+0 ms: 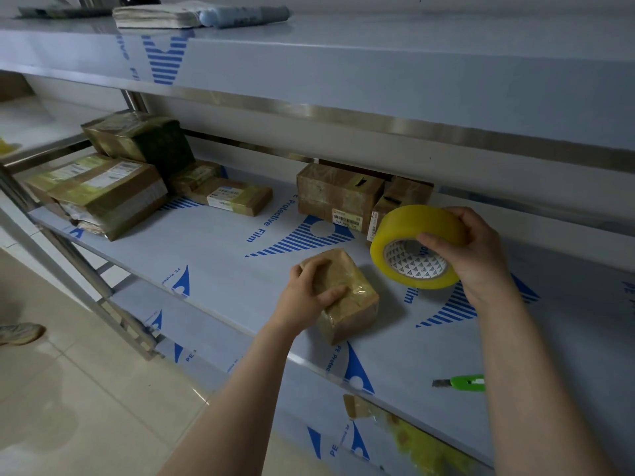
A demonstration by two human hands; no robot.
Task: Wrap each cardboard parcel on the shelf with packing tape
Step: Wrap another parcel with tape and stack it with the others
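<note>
In the lower middle of the frame, the left hand (311, 293) grips a small parcel (359, 305), fingers curled over its top and thumb against its near side. The parcel is brown cardboard with glossy tape already across it, and it lies tilted near the front edge of the shelf (213, 255), which is covered in pale protective film with blue print.

Just right of it and a little higher, the right hand (472, 250) holds a yellow tape roll (412, 228) above the shelf, thumb hooked into the white core and fingers wrapped over the outer rim. The roll is apart from the small parcel; whether a strip of tape runs between them cannot be told.

At the left of the frame, a stack of taped parcels (103, 194) with labels sits on the same shelf, with a dark wrapped parcel (144, 139) leaning on top. A flat labelled parcel (230, 195) lies to the right of them. Behind the tape roll, at the back of the shelf, stand two brown boxes (338, 194), side by side.

In the lower right, a green box cutter (462, 383) lies on the shelf, partly hidden by the right forearm. Crumpled yellowish tape scraps (422, 438) hang on the shelf's front edge below it.
</note>
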